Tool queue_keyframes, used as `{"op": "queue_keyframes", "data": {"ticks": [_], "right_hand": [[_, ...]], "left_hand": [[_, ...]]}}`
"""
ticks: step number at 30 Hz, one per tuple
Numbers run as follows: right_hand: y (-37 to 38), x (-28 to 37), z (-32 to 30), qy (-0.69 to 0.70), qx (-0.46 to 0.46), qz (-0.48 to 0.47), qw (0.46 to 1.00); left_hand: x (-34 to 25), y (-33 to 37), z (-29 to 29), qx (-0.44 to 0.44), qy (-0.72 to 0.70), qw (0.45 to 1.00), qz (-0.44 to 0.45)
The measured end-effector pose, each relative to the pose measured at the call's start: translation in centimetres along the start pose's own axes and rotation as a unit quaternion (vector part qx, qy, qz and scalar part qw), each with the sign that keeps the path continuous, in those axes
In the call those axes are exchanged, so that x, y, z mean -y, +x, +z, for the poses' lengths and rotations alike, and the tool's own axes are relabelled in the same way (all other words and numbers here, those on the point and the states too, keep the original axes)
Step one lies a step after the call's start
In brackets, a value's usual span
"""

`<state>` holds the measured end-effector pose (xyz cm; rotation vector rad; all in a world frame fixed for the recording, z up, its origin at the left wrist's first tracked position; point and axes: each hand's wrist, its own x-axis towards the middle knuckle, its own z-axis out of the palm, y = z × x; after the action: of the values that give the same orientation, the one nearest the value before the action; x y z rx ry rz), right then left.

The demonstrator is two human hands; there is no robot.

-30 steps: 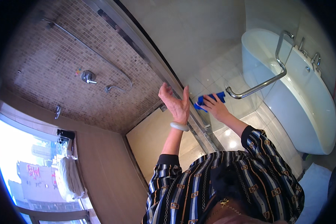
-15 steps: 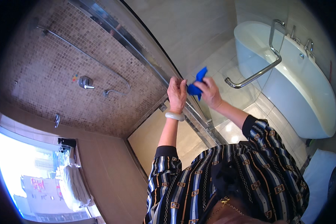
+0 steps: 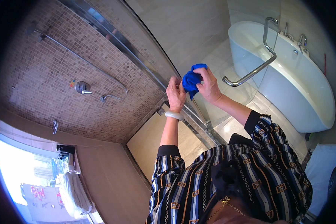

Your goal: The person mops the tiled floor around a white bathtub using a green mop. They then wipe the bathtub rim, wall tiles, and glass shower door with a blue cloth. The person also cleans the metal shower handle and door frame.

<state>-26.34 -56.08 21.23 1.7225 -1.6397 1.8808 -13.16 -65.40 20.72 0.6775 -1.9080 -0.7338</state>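
Observation:
A bunched blue cloth [image 3: 192, 79] is held between both my hands, close to the metal edge of the glass shower door [image 3: 145, 61]. My right hand [image 3: 209, 86] grips the cloth from the right. From the left, the fingers of my left hand [image 3: 175, 93] close on it; a pale bangle sits on that wrist. The cloth lies just by the door frame; I cannot tell whether it touches the glass.
A curved chrome door handle [image 3: 257, 63] sticks out to the right of my hands. A white bathtub [image 3: 306, 86] with taps stands at the right. Behind the glass is a mosaic shower wall with a valve [image 3: 82, 88] and hose. A bright window [image 3: 33, 179] is lower left.
Both hands rose along the door edge and drew together. The left hand, flat on the glass before, now grips the cloth, which is bunched up rather than pressed flat.

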Motion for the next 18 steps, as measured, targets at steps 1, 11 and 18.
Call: {"op": "queue_keyframes", "data": {"ticks": [1,11,18], "right_hand": [[0.2,-0.1,-0.5,-0.016,0.006,-0.020,1.000],[-12.5,-7.7,2.9,-0.005,0.030,0.186,0.982],[-2.7,-3.6,-2.5,0.007,-0.042,0.072,0.997]], "left_hand": [[-0.4,0.2,0.2,0.000,-0.003,1.000,0.004],[-1.6,-0.2,-0.6,0.015,0.026,0.999,-0.017],[-2.0,-0.9,-2.0,-0.011,0.040,0.999,-0.013]]}}
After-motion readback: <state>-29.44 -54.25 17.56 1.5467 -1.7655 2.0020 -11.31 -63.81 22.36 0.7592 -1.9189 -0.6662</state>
